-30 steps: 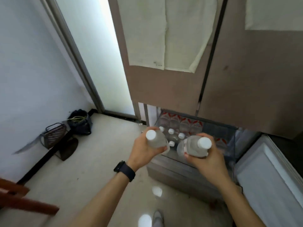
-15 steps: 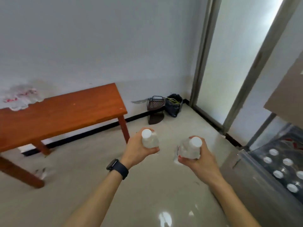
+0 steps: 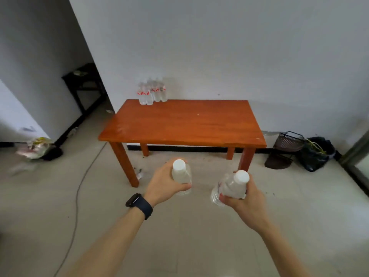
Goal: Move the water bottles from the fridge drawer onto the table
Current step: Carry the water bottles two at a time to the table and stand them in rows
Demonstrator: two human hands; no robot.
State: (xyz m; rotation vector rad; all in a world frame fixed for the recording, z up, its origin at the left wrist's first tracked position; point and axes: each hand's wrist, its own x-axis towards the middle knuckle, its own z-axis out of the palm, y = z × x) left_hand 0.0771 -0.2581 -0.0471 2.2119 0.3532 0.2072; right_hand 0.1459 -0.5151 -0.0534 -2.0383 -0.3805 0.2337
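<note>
My left hand grips a clear water bottle with a white cap. My right hand grips a second water bottle, tilted a little to the left. Both are held over the floor in front of an orange wooden table. Several water bottles with red labels stand clustered at the table's far left corner, against the wall. The fridge drawer is out of view.
A dark wire basket and a black bag lie on the floor right of the table. A cable runs across the floor on the left. A plastic bag lies far left; a dark side table stands behind.
My view has swung left from the fridge drawer to face the table straight on. Both hands kept hold of their bottles throughout.
</note>
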